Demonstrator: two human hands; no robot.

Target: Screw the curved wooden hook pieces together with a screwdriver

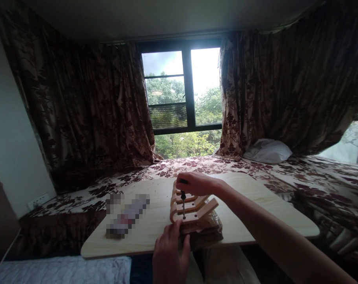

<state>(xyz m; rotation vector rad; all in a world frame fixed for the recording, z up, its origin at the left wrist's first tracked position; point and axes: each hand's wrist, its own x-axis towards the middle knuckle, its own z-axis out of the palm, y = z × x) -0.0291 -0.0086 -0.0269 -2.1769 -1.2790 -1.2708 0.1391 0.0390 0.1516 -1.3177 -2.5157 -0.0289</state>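
My right hand (192, 183) is closed round the dark handle of a screwdriver (183, 205), held upright. Its shaft points down at a hole in the nearest slat of a pale wooden rack (192, 216) with several angled arms. Whether the tip sits on a screw is too small to tell. Under the rack lies a stack wrapped in brown, shiny packaging (207, 232). At the rack's near left corner, my left hand (170, 250) grips the edge, fingertips on the wood and thumb against the front of the stack.
The work stands on a pale low table (149, 240) with rounded corners. A blurred-out oblong item (127, 219) lies on its left side. Behind are a floral-covered ledge (179, 163), a window (187, 90) between patterned curtains, and a white plastic bag (267, 150).
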